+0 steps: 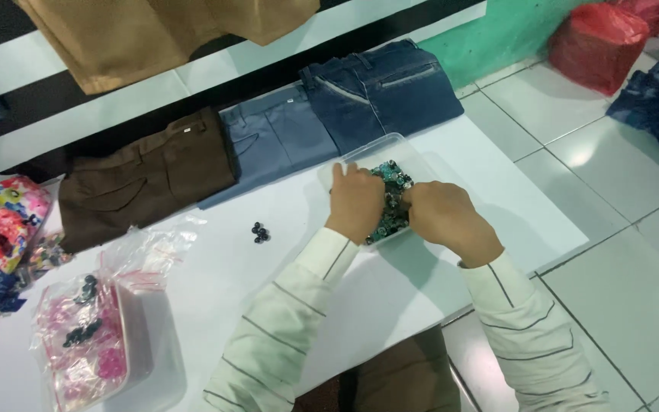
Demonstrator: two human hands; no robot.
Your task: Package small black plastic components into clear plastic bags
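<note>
Both my hands rest inside a clear plastic tray (390, 145) filled with small dark teal buttons (392, 200) on the white table (215, 267). My left hand (356, 202) lies knuckles up on the left side of the pile, fingers curled down into the buttons. My right hand (444, 217) covers the right side, fingers also tucked into the pile. Whether either hand grips any buttons is hidden. A few loose dark buttons (260, 233) lie on the table to the left of the tray.
Three folded trousers lie along the table's far edge: brown (146, 179), grey-blue (272, 145), dark denim (387, 88). A clear plastic bag with pink and dark buttons (89, 336) sits at the near left, flowered cloth (1, 229) beside it. A red bag (600, 42) stands on the tiled floor.
</note>
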